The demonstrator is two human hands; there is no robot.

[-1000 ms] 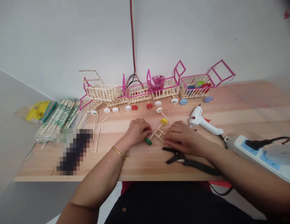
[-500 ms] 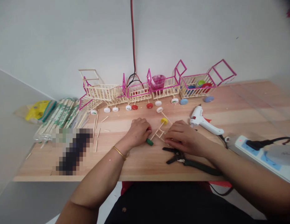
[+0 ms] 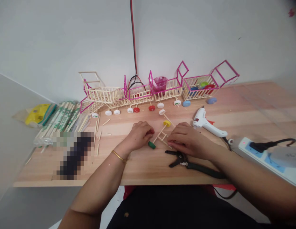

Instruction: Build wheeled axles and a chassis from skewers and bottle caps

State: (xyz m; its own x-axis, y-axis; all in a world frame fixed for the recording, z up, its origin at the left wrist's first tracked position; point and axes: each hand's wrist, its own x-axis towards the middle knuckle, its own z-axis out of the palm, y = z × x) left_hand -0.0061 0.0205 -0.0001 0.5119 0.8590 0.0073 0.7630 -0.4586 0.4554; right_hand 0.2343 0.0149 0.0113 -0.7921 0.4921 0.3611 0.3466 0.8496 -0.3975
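A small wheeled frame of wooden sticks [image 3: 162, 136] lies on the table between my hands. Bottle caps sit on its stick ends: a green cap [image 3: 151, 145] near me, a yellow cap [image 3: 166, 123] and a white cap [image 3: 161, 112] farther off. My right hand [image 3: 183, 138] is closed at the frame's right side, fingers bent over the stick; its fingertips partly hide that end. Just above the green cap, my left hand [image 3: 141, 133] has its fingers curled together; whatever they pinch, if anything, is hidden. Black-handled pliers [image 3: 180, 159] lie under my right wrist.
Stick-built carts [image 3: 106, 93] with cap wheels line the wall, one carrying a pink cup [image 3: 160, 84]. A white glue gun [image 3: 207, 122] and a power strip [image 3: 259, 152] are at right. Bagged sticks [image 3: 59, 119], loose cut sticks [image 3: 98, 149] and a blurred dark object [image 3: 75, 156] are at left.
My left fingers have shifted slightly up from the green cap, leaving more of its stick showing. My right hand stays at the frame. The whole view has moved a little.
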